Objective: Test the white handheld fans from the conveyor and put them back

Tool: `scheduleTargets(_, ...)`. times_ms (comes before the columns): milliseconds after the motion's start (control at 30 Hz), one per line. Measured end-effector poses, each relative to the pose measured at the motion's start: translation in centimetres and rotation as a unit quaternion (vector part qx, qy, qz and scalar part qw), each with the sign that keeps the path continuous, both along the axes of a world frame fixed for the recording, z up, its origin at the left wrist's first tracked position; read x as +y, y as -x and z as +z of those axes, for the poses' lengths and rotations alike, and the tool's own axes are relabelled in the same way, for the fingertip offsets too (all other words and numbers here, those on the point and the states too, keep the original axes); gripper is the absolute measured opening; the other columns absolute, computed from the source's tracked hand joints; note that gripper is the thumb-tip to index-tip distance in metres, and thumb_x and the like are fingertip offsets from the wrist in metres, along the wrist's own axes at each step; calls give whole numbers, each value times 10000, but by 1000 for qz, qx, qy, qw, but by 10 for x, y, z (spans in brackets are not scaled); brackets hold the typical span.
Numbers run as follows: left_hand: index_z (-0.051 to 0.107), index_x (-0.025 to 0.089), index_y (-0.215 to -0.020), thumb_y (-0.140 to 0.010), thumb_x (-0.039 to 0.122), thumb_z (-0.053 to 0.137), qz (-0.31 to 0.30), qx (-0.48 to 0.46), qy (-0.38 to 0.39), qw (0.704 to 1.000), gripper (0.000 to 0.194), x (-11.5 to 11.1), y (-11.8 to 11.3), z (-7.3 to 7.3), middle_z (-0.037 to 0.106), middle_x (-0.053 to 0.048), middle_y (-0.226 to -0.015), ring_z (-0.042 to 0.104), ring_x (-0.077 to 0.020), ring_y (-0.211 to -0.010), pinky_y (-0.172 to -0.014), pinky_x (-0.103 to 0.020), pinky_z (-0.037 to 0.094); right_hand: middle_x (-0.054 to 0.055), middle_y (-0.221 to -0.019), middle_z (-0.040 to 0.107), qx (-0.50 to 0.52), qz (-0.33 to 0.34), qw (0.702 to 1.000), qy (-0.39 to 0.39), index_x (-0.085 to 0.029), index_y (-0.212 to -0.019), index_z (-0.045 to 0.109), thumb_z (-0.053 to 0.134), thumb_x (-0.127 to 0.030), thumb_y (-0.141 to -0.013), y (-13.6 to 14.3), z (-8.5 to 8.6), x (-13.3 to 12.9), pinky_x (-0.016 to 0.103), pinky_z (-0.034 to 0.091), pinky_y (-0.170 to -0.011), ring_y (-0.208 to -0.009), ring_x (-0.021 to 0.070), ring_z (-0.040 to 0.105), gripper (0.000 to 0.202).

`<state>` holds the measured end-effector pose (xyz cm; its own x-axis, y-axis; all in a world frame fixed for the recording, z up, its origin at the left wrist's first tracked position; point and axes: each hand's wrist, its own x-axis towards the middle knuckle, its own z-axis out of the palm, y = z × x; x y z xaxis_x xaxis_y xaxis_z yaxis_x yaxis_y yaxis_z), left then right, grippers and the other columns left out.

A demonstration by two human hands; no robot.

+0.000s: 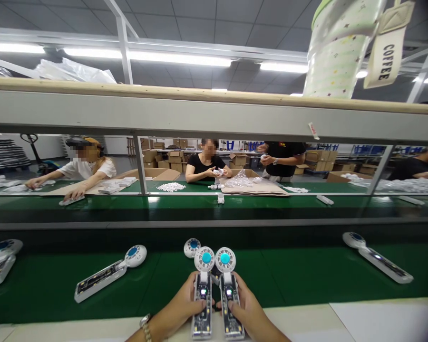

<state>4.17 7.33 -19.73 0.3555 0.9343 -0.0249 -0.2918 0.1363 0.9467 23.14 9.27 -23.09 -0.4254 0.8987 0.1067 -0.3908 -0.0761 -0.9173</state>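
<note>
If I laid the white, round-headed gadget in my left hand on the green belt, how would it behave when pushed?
The white, round-headed plastic gadget probably wouldn't roll, given its boxy handle. It may slide, as the green belt looks glossy.

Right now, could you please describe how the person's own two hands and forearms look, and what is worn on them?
The left hand and right hand wear no gloves, and no sleeves show. The left wrist has a silver-coloured watch and a pale, beaded-looking band; whether they are one piece, I cannot tell. The right wrist shows nothing worn.
</note>
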Motion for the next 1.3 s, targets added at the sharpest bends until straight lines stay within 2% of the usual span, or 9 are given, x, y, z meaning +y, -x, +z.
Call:
scheduleTargets(133,456,219,-1113,-637,252,782,-2,2,0,1000,579,0,0,0,559,-64,-1001,582,-216,-879,-843,-421,446,141,-1147,581,2,-12,1000,-8,-210,-1261,314,735,-503,-615,0,-5,2,428,504,-799,-888,286,656,824)
scheduleTargets(267,454,223,-1130,-639,237,782,0,-3,4,1000,591,0,0,-1,564,-69,-989,578,-228,-891,-837,-422,450,133,-1163,567,3,3,1000,-5,-219,-1274,279,721,-440,-662,-2,-9,3,425,500,-805,-887,274,659,787)
scheduleTargets(600,420,240,-1171,-616,224,797,7,-9,16,1000,672,0,0,-1,538,-63,-1028,592,-225,-878,-844,-453,453,132,-1206,553,2,23,1000,1,-220,-1277,253,707,-381,-700,-5,-4,2,424,476,-857,-956,273,640,751)
scheduleTargets(867,468,220,-1102,-618,215,789,10,-3,9,1000,581,-1,-1,2,538,-57,-1016,591,-214,-871,-825,-426,465,120,-1156,577,10,21,1000,2,-223,-1283,258,719,-405,-681,-4,-9,4,435,476,-854,-934,278,647,779)
scheduleTargets(1067,471,232,-1083,-633,144,762,7,-8,16,1000,544,-1,0,1,544,-38,-985,592,-215,-882,-837,-427,461,117,-1176,578,6,10,1000,17,-230,-1280,290,736,-400,-660,-4,-10,5,434,466,-883,-1075,302,580,782)
scheduleTargets(1200,488,220,-1094,-627,161,768,6,-6,15,1000,547,-1,0,2,546,-59,-1021,584,-223,-892,-840,-435,452,106,-1140,590,18,6,1000,18,-235,-1266,302,753,-369,-652,-5,-4,3,421,486,-832,-993,280,620,773)
scheduleTargets(1300,502,224,-1114,-584,165,794,6,-20,17,1000,609,-2,0,6,546,-73,-1093,583,-218,-891,-804,-381,460,79,-1024,640,51,19,997,50,-225,-1206,375,804,-332,-577,-5,6,1,366,509,-720,-843,250,664,769)
